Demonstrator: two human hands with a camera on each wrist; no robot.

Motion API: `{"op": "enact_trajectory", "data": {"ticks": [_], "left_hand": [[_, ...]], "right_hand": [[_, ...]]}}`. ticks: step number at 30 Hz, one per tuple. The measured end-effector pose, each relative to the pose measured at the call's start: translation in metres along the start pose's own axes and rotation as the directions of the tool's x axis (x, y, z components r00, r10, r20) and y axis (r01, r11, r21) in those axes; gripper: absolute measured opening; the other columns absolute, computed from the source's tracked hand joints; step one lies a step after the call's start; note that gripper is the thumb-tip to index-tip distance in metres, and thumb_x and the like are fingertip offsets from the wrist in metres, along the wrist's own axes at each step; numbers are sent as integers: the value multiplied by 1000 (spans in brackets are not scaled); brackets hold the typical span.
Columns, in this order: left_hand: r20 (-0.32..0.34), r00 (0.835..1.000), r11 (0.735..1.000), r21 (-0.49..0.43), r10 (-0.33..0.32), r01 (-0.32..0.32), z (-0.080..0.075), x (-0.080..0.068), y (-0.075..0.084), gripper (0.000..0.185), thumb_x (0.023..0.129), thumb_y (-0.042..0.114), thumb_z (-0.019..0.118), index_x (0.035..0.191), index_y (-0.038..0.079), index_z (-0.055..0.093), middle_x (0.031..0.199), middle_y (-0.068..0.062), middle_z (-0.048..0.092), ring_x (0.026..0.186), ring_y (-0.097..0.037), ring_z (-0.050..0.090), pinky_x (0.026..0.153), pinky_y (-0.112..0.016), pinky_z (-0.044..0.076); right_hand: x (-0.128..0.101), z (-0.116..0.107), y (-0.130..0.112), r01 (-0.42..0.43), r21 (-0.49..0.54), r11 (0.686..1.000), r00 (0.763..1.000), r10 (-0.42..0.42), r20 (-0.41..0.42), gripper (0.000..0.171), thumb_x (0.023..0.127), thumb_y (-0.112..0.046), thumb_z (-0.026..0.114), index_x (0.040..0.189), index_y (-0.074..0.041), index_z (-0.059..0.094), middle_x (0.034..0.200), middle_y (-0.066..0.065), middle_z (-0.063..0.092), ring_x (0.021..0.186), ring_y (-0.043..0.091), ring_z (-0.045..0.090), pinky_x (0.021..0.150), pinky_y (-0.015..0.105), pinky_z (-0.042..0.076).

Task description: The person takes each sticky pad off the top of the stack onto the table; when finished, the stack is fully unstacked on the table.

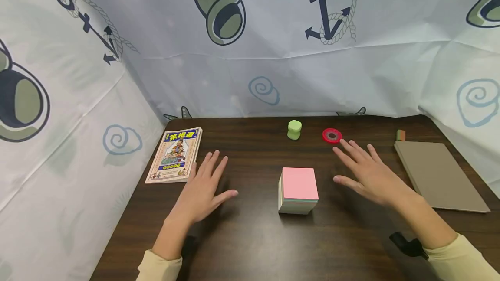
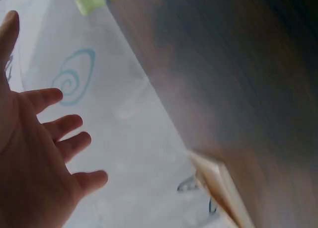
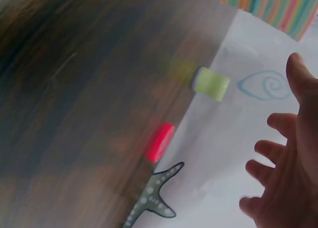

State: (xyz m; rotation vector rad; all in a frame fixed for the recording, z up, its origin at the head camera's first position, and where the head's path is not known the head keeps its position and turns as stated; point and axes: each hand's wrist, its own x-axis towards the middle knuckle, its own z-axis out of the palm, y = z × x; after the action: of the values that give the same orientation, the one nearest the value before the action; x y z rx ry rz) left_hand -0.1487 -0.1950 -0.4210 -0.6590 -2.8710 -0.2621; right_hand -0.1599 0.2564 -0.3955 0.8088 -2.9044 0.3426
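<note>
My left hand point(image 1: 199, 196) hovers over the left side of the table with fingers spread and holds nothing. Nearest to it is a book point(image 1: 174, 155) with a colourful illustrated cover. On the other side, my right hand point(image 1: 365, 177) is also spread and empty, its fingertips close to a red round disc point(image 1: 332, 135) with a dark centre. Between the hands stands a stack of square paper notes point(image 1: 300, 190), pink on top, with striped sides in the right wrist view. Farther back is a light green, waisted cylinder point(image 1: 294, 129).
A flat grey-brown board point(image 1: 441, 177) lies at the right of the dark wooden table point(image 1: 250, 246). Behind it sits a small green and orange block point(image 1: 400, 135). A black object point(image 1: 408, 245) shows beneath the right forearm. Printed white curtains point(image 1: 218, 81) border the table's back and sides.
</note>
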Motion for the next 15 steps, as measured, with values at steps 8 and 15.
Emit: {"op": "enact_trajectory", "data": {"ticks": [8,15], "left_hand": [[75,986,844,-529,149,-88,13,22,38,93,86,58,67,157,31,14,159,5,20,144,-15,22,110,-47,30],[131,969,716,-695,209,-60,31,48,83,107,77,50,80,157,27,12,157,-3,27,141,-19,30,109,-48,31]], "right_hand": [[9,-17,-30,99,282,954,995,-104,5,69,93,-45,64,153,-24,36,160,4,23,145,33,21,114,51,19],[20,-12,-62,210,339,917,969,-240,50,70,87,-46,71,147,-21,46,158,2,29,144,33,25,109,56,27]]}}
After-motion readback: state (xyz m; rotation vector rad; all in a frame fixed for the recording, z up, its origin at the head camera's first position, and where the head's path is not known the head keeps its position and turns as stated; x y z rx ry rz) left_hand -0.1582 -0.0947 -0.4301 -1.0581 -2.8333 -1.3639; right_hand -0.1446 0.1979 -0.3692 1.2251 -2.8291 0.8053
